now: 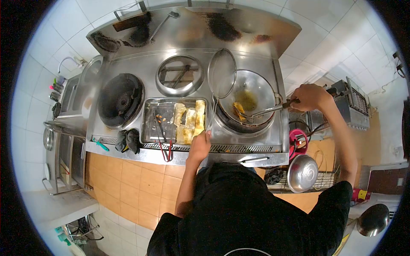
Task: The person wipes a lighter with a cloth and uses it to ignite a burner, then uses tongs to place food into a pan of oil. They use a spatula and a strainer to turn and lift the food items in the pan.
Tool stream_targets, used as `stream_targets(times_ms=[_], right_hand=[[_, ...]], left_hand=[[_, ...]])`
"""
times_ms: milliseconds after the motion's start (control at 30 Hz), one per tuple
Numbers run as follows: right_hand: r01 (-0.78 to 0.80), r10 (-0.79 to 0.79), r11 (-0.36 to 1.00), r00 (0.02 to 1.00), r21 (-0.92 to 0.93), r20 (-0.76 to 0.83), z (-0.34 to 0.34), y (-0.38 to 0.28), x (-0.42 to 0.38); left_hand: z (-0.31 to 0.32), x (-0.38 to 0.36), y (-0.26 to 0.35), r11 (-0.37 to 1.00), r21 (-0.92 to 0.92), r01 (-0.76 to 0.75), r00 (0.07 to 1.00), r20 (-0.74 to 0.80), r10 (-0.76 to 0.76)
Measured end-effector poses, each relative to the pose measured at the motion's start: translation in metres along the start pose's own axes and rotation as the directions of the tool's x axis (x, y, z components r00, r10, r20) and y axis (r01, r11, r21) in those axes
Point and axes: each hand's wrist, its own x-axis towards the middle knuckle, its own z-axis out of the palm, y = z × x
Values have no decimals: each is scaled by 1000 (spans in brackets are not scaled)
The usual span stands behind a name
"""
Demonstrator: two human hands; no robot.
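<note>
My left hand (199, 147) is closed around the handle of a large round mesh strainer (222, 70), whose head hangs over the wok's left edge. A metal wok (265, 91) sits on the right burner with some yellowish oil (247, 100) in its bottom. My right hand (311, 98) grips the handle of a long metal spatula (269, 111). The spatula's end reaches into the wok, against a golden fried piece (239, 107). Left of the wok, a rectangular metal tray (147, 121) carries several pale yellow rectangular pieces (190, 121) and red-handled tongs (165, 149).
A black burner (123, 100) stands at the left, with a metal ring (179, 76) behind the tray. Dark gloves (127, 141) and a green-handled tool (101, 145) lie by the front edge. A metal bowl (302, 173) rests on a rack at lower right, near a pink basin (298, 143).
</note>
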Motion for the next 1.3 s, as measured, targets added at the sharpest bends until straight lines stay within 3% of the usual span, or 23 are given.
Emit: stream_targets(times_ms=[200,333,400,600,933,1000,1067,1300], right_hand=[[-36,36,999,999,0,0,0,4,-2],[-155,155,988,988,-23,-15,-4,3,-2],[-180,178,983,982,-23,-63,4,5,4],[-116,92,986,979,-121,-184,30,14,38],[-96,96,994,995,-58,-7,11,-11,40],[-76,76,996,997,-50,5,7,-13,36],[-51,51,999,998,1,30,1,-16,30],[19,-17,999,998,36,-55,15,-11,19]], left_hand=[[-1,-1,4,998,-22,54,998,39,-53],[2,-2,0,999,-8,53,998,34,-53],[5,-1,-4,1000,6,-31,999,-18,31],[3,-2,-2,1000,-10,-29,999,-15,29],[0,-4,-3,997,-7,-74,994,-83,73],[-6,-4,5,997,-45,55,998,9,-54],[-6,-3,4,998,-42,50,999,10,-50],[2,-2,-6,999,-13,-42,997,-68,41]])
